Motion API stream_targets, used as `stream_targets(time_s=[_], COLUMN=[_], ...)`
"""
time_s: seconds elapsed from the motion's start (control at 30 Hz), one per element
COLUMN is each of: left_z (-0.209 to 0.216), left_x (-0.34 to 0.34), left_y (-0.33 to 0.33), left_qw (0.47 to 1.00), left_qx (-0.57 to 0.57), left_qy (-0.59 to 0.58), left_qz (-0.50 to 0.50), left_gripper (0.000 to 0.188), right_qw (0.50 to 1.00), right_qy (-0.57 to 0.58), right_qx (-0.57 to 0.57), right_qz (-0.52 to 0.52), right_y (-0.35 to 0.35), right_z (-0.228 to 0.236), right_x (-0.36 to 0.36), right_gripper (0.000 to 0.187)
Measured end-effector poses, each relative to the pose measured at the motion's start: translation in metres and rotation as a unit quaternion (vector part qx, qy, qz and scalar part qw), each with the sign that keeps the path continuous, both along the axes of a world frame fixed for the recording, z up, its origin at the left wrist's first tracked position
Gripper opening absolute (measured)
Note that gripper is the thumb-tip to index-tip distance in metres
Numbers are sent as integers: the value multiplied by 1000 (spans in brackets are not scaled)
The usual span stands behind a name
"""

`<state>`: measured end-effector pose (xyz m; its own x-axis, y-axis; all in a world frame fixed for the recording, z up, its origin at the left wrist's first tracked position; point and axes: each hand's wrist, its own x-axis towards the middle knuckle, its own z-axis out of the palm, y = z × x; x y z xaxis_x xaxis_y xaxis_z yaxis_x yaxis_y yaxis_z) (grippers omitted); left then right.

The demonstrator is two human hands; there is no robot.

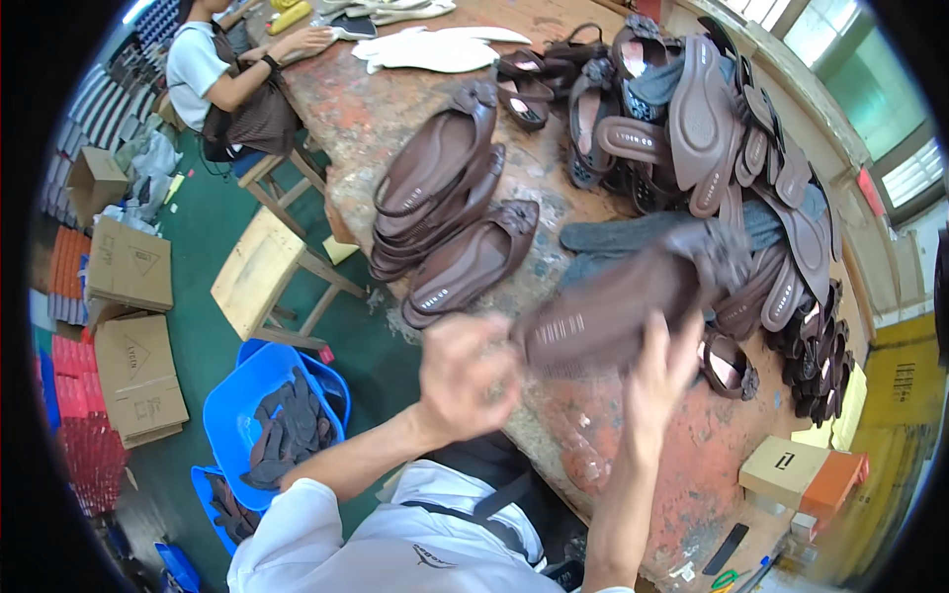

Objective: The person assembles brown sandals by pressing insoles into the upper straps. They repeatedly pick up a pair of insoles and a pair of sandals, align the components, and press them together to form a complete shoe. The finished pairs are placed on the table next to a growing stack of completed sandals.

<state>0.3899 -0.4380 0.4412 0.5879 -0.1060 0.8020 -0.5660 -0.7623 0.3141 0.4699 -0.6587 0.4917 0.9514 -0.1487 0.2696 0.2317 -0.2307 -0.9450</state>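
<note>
A dark brown slip-on shoe (618,311) with a bow at the toe is raised above the table, smeared by motion. My right hand (660,381) is closed on its near side, thumb and fingers at the rim. At the heel end my left hand (465,381) looks curled; blur hides its fingers and whether they grip the shoe. Just beyond lies a brown shoe (474,262), beside a stack of similar shoes (435,178). To the right, brown insoles (702,114) lie heaped over more shoes, with grey-blue strips (618,235) among them.
A paint-stained table (633,455) holds a box (791,474), green-handled scissors (725,580) and white cut-out pieces (430,47). On the left are a wooden stool (259,265), a blue bin (232,395) of dark pieces and cardboard boxes (133,262). Another person (213,79) sits at the far left.
</note>
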Motion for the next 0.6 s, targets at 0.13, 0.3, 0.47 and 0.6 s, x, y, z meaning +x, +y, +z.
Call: stream_targets(time_s=[0.13,0.3,0.47,0.6], left_z=[-32,-48,-43,-41], left_x=[-7,-7,3,15], left_y=[40,35,40,43], left_qw=[944,944,956,960], left_qx=[-110,-111,-78,-33], left_qy=[186,209,183,188], left_qz=[248,231,216,204], left_gripper=[97,100,86,66], right_qw=[992,976,925,921], right_qy=[102,120,275,305], right_qx=[-57,-139,-99,-119], right_qz=[43,116,241,210], right_y=[82,123,100,79], right_z=[-17,-82,-56,-34], right_x=[65,61,69,100], right_gripper=[54,60,64,77])
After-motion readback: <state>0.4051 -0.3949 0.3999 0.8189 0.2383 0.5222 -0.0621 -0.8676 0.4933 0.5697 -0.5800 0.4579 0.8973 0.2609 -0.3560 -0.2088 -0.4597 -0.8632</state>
